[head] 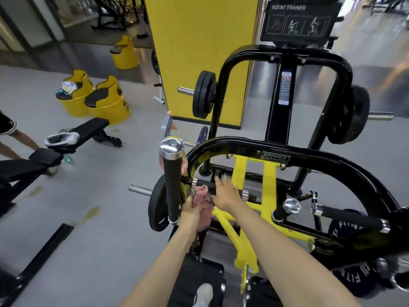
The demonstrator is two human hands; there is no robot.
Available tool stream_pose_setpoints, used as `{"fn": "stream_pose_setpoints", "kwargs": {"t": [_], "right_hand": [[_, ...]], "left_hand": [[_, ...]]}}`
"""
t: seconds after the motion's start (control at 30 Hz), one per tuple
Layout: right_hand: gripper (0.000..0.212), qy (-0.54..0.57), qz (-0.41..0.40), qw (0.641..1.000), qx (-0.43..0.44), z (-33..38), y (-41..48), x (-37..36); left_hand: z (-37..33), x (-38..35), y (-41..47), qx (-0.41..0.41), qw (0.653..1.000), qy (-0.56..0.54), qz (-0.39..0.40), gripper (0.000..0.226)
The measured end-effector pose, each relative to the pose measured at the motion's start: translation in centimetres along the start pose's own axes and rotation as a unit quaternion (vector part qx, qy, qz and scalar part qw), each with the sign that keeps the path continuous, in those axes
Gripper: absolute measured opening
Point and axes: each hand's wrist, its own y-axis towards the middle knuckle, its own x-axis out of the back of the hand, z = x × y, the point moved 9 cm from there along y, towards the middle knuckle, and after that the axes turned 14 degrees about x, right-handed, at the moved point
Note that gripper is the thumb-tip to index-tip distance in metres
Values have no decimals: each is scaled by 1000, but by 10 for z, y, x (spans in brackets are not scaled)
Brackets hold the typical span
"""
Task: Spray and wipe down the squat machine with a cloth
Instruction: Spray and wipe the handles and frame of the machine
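The black and yellow squat machine (274, 156) fills the right half of the view. My left hand (190, 209) grips a pink cloth (202, 201) just below the machine's left horizontal handle (208, 183), beside the upright black handle (173, 180). My right hand (225, 193) lies on that horizontal handle with its fingers stretched forward, blurred by motion. A spray bottle with an orange nozzle (168, 124) hangs behind the upright handle's chrome cap.
Weight plates (204, 94) sit on the machine's pegs on both sides. A black bench (88, 131) and yellow barrel seats (106, 105) stand on the grey floor to the left. A person's leg (13, 138) shows at the left edge. A yellow pillar (199, 52) rises behind.
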Motion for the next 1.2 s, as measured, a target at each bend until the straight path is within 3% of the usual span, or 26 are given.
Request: {"fn": "stream_pose_setpoints", "kwargs": {"t": [0.13,0.37,0.43,0.6,0.8,1.03,1.1,1.13,1.17,1.2], "right_hand": [[55,60,-34,997,23,2,-17,13],[27,136,-74,986,53,28,-44,27],[17,167,-89,979,70,44,-50,33],[53,263,-147,951,70,63,-51,56],[79,361,-180,910,97,87,-33,90],[107,455,-163,863,144,133,27,109],[126,447,-145,873,131,146,26,111],[125,441,-138,878,129,156,11,118],[103,441,-144,876,132,157,11,120],[56,423,-128,885,146,166,6,124]], "left_hand": [[-3,15,-25,34,997,-71,19,37],[-3,81,-84,66,995,-13,79,39],[-11,114,-89,65,997,-26,46,44],[-61,170,-88,33,995,-60,-67,29],[-137,162,-73,-21,993,-65,-94,22],[-188,145,-35,-131,979,83,-131,21],[-194,135,-26,-162,972,113,-126,22],[-195,130,-21,-171,970,127,-117,23],[-195,123,-17,-175,970,136,-99,23],[-192,115,-14,-175,973,130,-70,24]]}}
